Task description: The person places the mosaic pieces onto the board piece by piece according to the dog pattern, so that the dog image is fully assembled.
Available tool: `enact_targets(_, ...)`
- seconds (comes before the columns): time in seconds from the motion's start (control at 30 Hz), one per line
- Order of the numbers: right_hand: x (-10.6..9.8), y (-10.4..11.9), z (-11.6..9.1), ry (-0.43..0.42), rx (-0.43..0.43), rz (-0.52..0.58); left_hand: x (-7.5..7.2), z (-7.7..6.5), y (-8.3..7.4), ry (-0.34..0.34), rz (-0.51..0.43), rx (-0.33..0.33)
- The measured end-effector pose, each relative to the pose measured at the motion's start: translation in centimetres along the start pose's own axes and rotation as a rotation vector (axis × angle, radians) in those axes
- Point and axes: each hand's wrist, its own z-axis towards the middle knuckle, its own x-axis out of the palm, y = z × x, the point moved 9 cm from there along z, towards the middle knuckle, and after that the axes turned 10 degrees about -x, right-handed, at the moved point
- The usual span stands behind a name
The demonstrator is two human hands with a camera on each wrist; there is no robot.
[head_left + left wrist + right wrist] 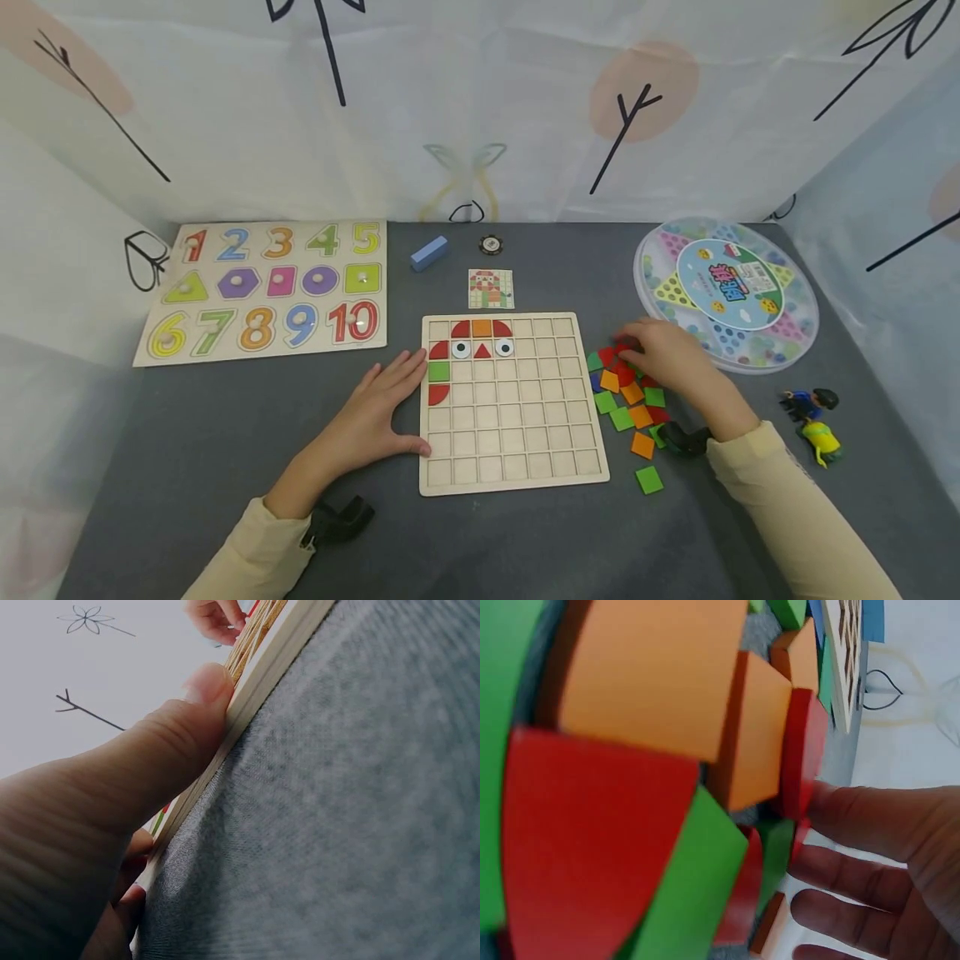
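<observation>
A square wooden grid board [495, 417] lies flat, with red, orange and green tiles and two eye tiles in its upper left cells. My left hand [375, 417] rests along its left edge, fingers spread and fairly straight; the left wrist view puts the thumb [206, 686] against the board's side [247, 697]. At the right of the board, my right hand [671, 354] reaches into a pile of coloured tiles [622, 419]. Its thumb [840, 810] is right at a red tile [802, 750], with the other fingers beyond; I cannot tell whether it is pinched.
Above the board lie a small picture card [491, 289], a blue block [429, 253] and a round black token [491, 244]. A number puzzle board [300, 287] is at the left. A round game box [727, 292] and two toy figures [817, 425] are at the right.
</observation>
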Motion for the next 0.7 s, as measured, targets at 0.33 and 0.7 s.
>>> enact_targets(0.33,0.2,-0.4,0.2,0.008,0.039,0.057,0.0,0.0,-0.1,0.0,0.003,0.006)
enact_targets(0.7,-0.1,0.8,0.0,-0.027,-0.073,0.07,-0.1,0.0,-0.1,0.0,-0.007,0.005)
